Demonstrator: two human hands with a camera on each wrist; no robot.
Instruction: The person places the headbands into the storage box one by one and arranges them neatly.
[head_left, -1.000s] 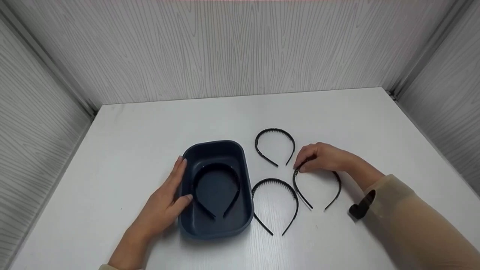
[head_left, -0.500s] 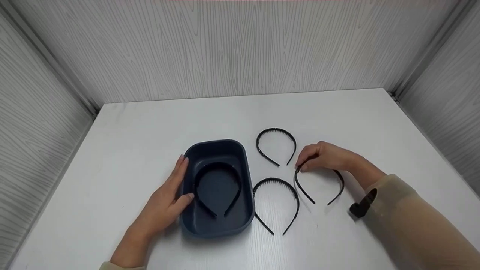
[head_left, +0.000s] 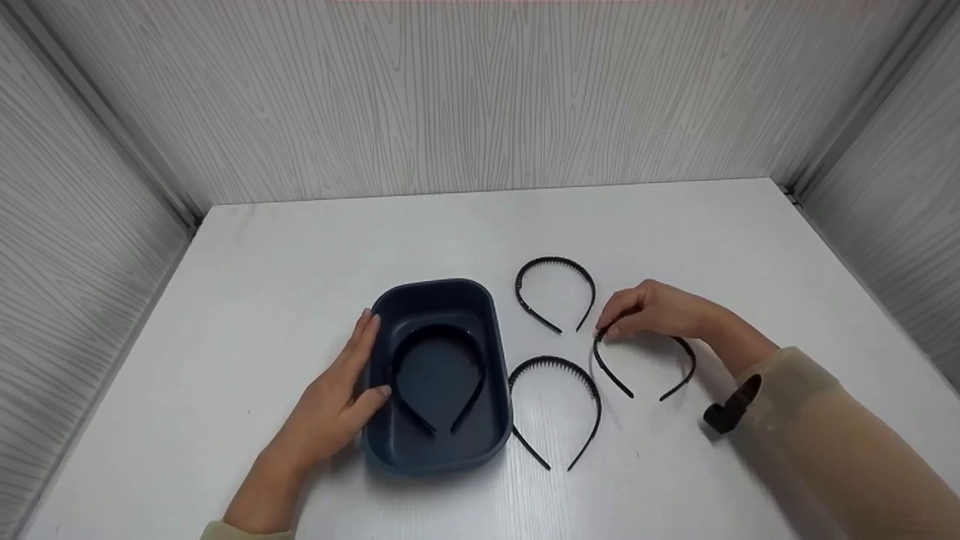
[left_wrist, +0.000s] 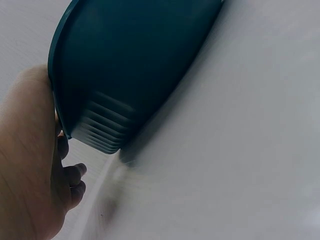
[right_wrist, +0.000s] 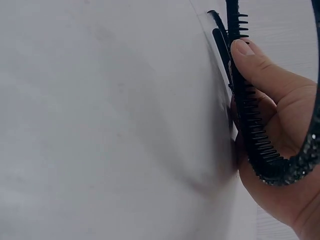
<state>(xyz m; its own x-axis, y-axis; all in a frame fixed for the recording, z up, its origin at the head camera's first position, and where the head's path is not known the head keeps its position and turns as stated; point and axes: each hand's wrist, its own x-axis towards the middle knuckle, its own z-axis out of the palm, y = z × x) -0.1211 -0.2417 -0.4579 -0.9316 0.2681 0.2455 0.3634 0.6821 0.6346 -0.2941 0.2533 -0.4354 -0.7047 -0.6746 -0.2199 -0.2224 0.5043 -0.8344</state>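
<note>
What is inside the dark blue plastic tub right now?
One black toothed headband lies flat on the floor of the dark blue oblong plastic tub, open ends toward the camera. Nothing else shows inside. The near wall hides a thin strip of floor. The left hand rests on the tub's left rim.

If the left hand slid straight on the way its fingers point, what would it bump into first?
Probably nothing new: the left hand already rests against the side of the dark blue tray, fingers pointing along its wall toward the back. Beyond the fingertips only bare white table shows.
</note>
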